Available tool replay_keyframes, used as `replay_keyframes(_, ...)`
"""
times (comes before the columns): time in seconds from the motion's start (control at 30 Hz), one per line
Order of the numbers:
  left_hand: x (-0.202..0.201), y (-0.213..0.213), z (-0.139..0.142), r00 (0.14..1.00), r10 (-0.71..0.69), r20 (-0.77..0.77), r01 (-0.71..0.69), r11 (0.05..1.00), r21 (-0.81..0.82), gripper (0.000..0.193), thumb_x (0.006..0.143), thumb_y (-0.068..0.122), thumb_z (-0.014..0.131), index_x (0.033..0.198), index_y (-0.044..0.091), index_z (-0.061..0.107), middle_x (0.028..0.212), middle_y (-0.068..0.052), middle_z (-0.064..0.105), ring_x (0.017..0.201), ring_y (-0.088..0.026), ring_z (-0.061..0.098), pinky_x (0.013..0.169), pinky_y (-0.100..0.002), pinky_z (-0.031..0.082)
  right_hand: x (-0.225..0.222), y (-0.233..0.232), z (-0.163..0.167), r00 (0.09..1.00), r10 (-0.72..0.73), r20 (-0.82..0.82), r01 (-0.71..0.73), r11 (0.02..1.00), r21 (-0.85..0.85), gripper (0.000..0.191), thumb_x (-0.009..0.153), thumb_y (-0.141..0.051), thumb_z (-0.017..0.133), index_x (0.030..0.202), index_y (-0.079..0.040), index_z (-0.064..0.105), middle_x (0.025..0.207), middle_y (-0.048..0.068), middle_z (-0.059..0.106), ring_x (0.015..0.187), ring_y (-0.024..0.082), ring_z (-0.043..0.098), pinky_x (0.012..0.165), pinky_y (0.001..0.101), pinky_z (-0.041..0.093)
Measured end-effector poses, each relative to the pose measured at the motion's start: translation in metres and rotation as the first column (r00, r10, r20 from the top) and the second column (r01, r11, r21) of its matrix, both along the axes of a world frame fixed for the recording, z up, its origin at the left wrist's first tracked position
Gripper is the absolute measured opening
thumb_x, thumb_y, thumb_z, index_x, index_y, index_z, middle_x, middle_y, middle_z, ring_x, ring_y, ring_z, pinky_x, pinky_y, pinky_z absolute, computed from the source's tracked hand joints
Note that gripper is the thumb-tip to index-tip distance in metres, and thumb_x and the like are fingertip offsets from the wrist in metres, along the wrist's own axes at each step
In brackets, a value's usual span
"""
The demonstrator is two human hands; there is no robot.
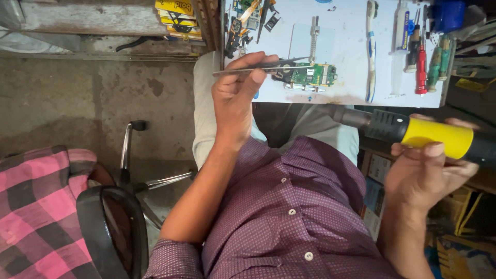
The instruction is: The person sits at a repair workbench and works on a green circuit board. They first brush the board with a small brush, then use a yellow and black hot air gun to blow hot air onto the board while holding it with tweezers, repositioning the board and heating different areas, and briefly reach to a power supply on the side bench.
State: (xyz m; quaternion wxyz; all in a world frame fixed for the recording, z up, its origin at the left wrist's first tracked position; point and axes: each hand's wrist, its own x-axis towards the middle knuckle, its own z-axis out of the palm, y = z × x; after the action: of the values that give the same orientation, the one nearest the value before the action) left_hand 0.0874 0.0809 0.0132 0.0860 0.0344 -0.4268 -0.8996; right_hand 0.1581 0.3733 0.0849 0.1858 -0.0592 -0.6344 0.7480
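Note:
My left hand (238, 93) grips thin metal tweezers (258, 68), whose tips point right toward a small green circuit board (312, 76) lying near the front edge of a white work surface (347, 51). My right hand (426, 170) holds a black and yellow hot-air tool (413, 133) by its yellow handle, off the bench at the right. Its dark metal nozzle points left and ends below the bench edge, short of the board.
Screwdrivers (421, 64), a toothbrush (372, 49), a tube and loose phone parts (248, 20) lie on the white surface. A chair (111, 227) with pink checked cloth (36, 206) stands at the lower left on a concrete floor. Cardboard boxes (374, 186) sit under the bench at the right.

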Motion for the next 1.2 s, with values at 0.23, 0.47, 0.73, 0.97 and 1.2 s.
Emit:
replay_keyframes(0.23, -0.020, 0.009, -0.010, 0.995, -0.014, -0.100, 0.011, 0.999, -0.031, 0.023, 0.106, 0.005, 0.067, 0.127, -0.005, 0.063, 0.124, -0.018, 0.073, 0.113, -0.019, 0.071, 0.106, -0.034, 0.058, -0.011, 0.015, 0.013, 0.982, 0.146, -0.120, -0.123, 0.977, 0.176, 0.040, 0.113, -0.012, 0.071, 0.141, 0.002, 0.046, 0.107, 0.018, 0.062, 0.078, 0.023, 0.060, 0.062, 0.0323, 0.052)
replay_keyframes(0.47, -0.024, 0.006, -0.016, 0.994, 0.001, -0.112, -0.023, 0.981, -0.194, 0.019, 0.106, 0.004, 0.068, 0.123, -0.004, 0.065, 0.120, -0.012, 0.070, 0.107, -0.018, 0.072, 0.099, -0.030, 0.058, -0.036, 0.015, 0.018, 0.977, 0.162, -0.140, -0.100, 0.922, 0.374, 0.041, 0.116, -0.011, 0.065, 0.149, 0.004, 0.046, 0.114, 0.020, 0.063, 0.085, 0.025, 0.061, 0.067, 0.0318, 0.051)
replay_keyframes(0.73, -0.021, 0.000, -0.024, 0.993, 0.013, -0.119, -0.062, 0.903, -0.426, 0.017, 0.104, 0.003, 0.071, 0.119, -0.002, 0.067, 0.114, -0.008, 0.074, 0.102, -0.011, 0.070, 0.091, -0.025, 0.056, -0.062, 0.000, 0.024, 0.963, 0.263, -0.059, -0.198, 0.838, 0.509, 0.038, 0.115, -0.004, 0.066, 0.144, 0.002, 0.044, 0.114, 0.017, 0.063, 0.086, 0.021, 0.063, 0.071, 0.0292, 0.053)
replay_keyframes(0.97, -0.027, -0.007, -0.033, 0.992, -0.004, -0.130, -0.039, 0.943, -0.330, 0.014, 0.103, -0.001, 0.070, 0.116, -0.002, 0.065, 0.116, -0.010, 0.075, 0.100, -0.011, 0.070, 0.088, -0.025, 0.056, -0.077, -0.013, 0.021, 0.950, 0.308, -0.047, -0.220, 0.768, 0.602, 0.039, 0.112, 0.001, 0.070, 0.141, 0.001, 0.045, 0.119, 0.018, 0.062, 0.094, 0.023, 0.063, 0.088, 0.0294, 0.053)
replay_keyframes(1.2, -0.032, -0.012, -0.041, 0.992, -0.030, -0.123, 0.002, 0.975, -0.220, 0.018, 0.103, -0.002, 0.069, 0.120, -0.003, 0.062, 0.115, -0.013, 0.074, 0.102, -0.014, 0.071, 0.092, -0.027, 0.058, -0.093, -0.035, 0.029, 0.941, 0.339, -0.022, -0.253, 0.743, 0.620, 0.038, 0.108, 0.000, 0.073, 0.137, 0.001, 0.049, 0.117, 0.015, 0.063, 0.105, 0.022, 0.066, 0.095, 0.0294, 0.054)
